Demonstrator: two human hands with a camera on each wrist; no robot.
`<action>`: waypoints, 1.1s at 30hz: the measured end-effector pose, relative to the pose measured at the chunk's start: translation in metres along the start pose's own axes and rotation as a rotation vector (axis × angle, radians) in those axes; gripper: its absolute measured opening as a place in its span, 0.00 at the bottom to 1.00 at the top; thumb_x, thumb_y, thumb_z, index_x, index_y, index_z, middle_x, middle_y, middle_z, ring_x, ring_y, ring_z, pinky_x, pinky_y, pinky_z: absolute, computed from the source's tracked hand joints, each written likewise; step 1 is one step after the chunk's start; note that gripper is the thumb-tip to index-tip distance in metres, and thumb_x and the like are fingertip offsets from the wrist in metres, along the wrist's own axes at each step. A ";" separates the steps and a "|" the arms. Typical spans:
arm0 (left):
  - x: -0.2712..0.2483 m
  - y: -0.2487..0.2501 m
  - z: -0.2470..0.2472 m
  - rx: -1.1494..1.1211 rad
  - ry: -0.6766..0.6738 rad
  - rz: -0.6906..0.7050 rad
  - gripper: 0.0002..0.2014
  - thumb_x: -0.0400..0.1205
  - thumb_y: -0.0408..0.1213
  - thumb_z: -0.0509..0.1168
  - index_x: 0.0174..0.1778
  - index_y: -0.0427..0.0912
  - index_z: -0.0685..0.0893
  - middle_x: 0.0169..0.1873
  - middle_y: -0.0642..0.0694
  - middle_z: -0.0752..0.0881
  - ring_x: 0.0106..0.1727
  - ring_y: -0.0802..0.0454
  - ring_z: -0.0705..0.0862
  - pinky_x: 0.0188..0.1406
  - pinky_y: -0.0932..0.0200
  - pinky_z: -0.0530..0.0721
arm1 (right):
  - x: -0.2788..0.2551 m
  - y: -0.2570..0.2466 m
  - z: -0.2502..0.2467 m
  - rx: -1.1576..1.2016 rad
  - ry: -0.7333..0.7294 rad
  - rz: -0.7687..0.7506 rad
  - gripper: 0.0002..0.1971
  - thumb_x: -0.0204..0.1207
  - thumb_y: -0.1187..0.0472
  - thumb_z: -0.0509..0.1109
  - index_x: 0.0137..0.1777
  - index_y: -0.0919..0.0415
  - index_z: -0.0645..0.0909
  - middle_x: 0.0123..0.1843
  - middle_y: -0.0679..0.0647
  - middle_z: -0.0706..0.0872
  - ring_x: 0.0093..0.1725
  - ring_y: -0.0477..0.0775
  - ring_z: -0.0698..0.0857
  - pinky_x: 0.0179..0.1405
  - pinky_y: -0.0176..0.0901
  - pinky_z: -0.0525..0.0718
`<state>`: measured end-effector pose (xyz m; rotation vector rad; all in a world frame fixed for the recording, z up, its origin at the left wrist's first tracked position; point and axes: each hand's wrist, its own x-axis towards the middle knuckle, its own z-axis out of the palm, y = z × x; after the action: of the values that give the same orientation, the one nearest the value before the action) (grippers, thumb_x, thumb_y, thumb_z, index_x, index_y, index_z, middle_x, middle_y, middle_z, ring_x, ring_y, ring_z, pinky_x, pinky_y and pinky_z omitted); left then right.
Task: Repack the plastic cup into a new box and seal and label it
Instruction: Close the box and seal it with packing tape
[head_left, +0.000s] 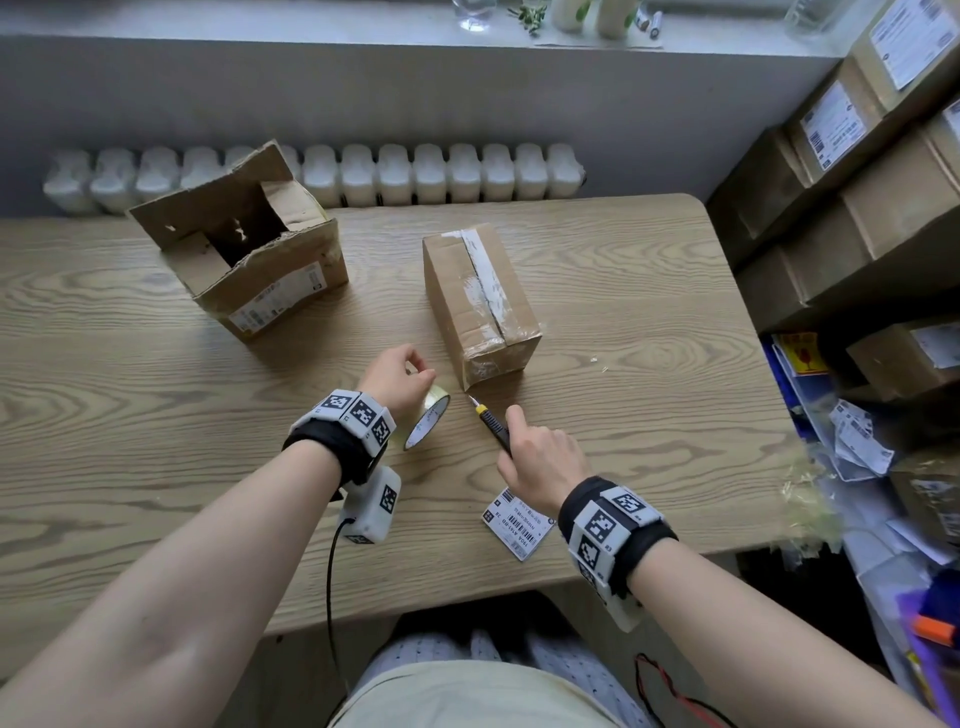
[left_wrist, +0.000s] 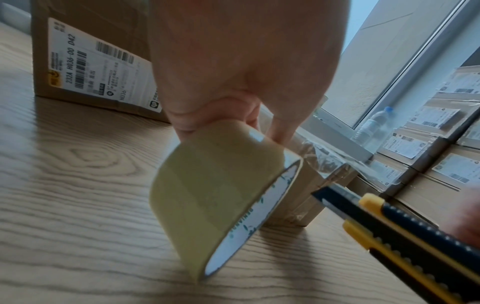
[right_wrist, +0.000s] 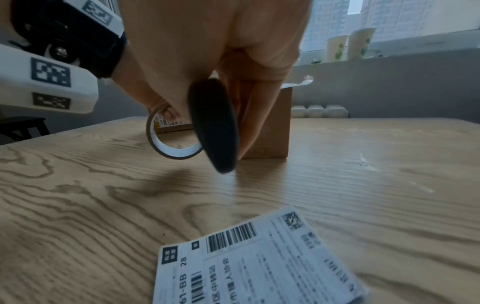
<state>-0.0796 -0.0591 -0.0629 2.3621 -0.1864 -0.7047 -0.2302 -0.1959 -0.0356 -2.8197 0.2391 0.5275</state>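
Observation:
A closed cardboard box (head_left: 480, 301) with clear tape along its top seam stands mid-table. Just in front of its near-left corner, my left hand (head_left: 400, 376) grips a roll of clear tape (head_left: 427, 422) standing on edge on the table; the same tape roll (left_wrist: 221, 195) fills the left wrist view. My right hand (head_left: 537, 460) grips a yellow-and-black utility knife (head_left: 491, 423), blade out and pointing at the box's near corner. The knife (left_wrist: 405, 232) lies right of the roll, its butt (right_wrist: 213, 127) dark in the right wrist view. A shipping label (head_left: 519, 522) lies loose by my right wrist. The cup is hidden.
An old torn box (head_left: 244, 260) stands open at the back left, with a label on its side. Stacked labelled parcels (head_left: 852, 171) fill shelves on the right. Crumpled labels and plastic wrap (head_left: 857, 441) sit past the table's right edge. A radiator runs behind the table.

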 end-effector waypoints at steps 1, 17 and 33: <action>-0.001 -0.002 -0.001 -0.012 -0.002 0.002 0.04 0.78 0.40 0.66 0.40 0.45 0.79 0.38 0.47 0.82 0.41 0.49 0.79 0.40 0.59 0.73 | 0.002 0.002 0.003 0.043 -0.019 0.050 0.10 0.80 0.58 0.58 0.57 0.62 0.65 0.46 0.63 0.86 0.46 0.69 0.85 0.39 0.53 0.76; -0.025 -0.026 -0.007 -0.319 -0.158 0.123 0.10 0.76 0.30 0.70 0.37 0.49 0.78 0.34 0.45 0.83 0.35 0.52 0.78 0.30 0.66 0.75 | 0.058 0.021 0.066 0.496 -0.160 0.306 0.14 0.74 0.57 0.72 0.58 0.58 0.81 0.55 0.57 0.87 0.58 0.60 0.83 0.58 0.45 0.79; -0.057 -0.021 -0.020 -0.310 -0.237 0.095 0.12 0.62 0.37 0.69 0.39 0.50 0.79 0.41 0.46 0.83 0.42 0.49 0.79 0.38 0.64 0.79 | 0.046 -0.019 0.016 0.622 -0.018 -0.022 0.15 0.78 0.53 0.68 0.60 0.60 0.78 0.55 0.54 0.87 0.55 0.52 0.84 0.60 0.45 0.79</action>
<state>-0.1185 -0.0142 -0.0383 1.9613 -0.2690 -0.8976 -0.1894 -0.1781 -0.0625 -2.2094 0.3064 0.3878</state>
